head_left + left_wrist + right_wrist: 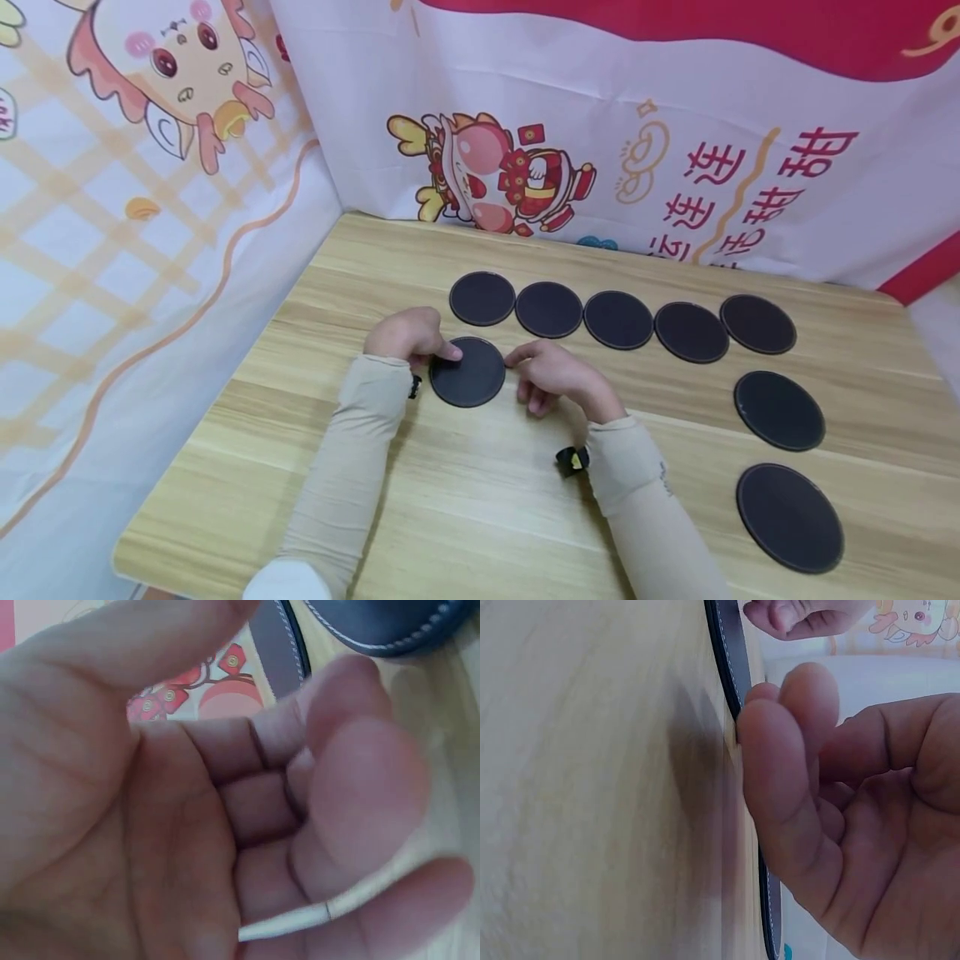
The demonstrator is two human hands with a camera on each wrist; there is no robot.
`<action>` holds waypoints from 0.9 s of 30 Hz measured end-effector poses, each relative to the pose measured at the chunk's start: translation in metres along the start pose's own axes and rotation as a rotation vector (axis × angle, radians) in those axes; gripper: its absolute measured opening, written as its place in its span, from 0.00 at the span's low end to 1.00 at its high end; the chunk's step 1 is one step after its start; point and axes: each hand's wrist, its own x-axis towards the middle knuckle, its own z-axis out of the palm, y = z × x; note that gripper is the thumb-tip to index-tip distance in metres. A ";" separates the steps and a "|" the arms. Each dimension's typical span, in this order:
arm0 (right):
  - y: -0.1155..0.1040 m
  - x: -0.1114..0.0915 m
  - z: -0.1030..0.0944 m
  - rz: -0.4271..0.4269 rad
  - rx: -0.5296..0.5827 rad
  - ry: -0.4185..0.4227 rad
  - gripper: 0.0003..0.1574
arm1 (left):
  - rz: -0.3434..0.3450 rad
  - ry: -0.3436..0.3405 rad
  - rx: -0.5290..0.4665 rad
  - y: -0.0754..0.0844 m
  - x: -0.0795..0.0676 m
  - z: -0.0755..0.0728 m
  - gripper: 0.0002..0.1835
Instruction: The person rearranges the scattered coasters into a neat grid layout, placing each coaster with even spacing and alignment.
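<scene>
A round black coaster point(468, 385) with a stitched rim lies on the wooden table between the two hands. My left hand point(408, 333) holds it by its left edge, the thumb resting on top and curled fingers beside the rim. In the left wrist view, the palm and bent fingers point(367, 795) show near the dark stitched coaster point(390, 626). At the coaster's right edge, the index fingertip of my right hand point(551, 371) touches or nearly touches the rim. The other right fingers point(776, 765) are loosely bent above the tabletop, with nothing in them.
Several matching coasters form a row behind the hands, from the left coaster point(482, 298) to the right-end coaster point(757, 324). Two more, a middle coaster point(779, 410) and a near coaster point(790, 517), lie down the right side. Printed cloth point(360, 108) hangs behind the table point(480, 508).
</scene>
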 end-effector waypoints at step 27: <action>0.106 -0.192 -0.088 0.033 -0.079 0.338 0.24 | 0.579 0.031 0.203 0.100 -0.018 0.057 0.13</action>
